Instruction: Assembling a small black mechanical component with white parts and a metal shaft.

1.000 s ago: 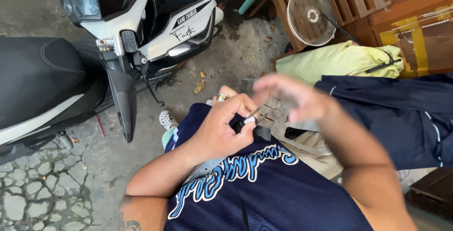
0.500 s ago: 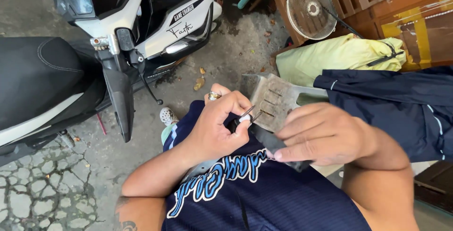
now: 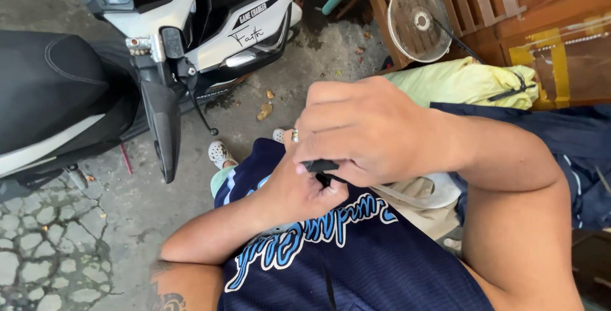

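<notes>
Right hand (image 3: 369,133) is curled almost closed, fingertips pinching a small black piece (image 3: 320,165) at its 7 o'clock edge. Left hand (image 3: 299,190) sits just under it, fingers bent and touching the same piece — can't tell what it is. Scooter (image 3: 191,37) parked at 10 o'clock.

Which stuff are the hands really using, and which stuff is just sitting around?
In use:
- left hand and right hand, pressed together
- small black part, pinched between them
- pale fabric under the hands

Just sitting around:
- scooter
- fan
- yellow bundle
- wooden furniture
- white shoe
</notes>
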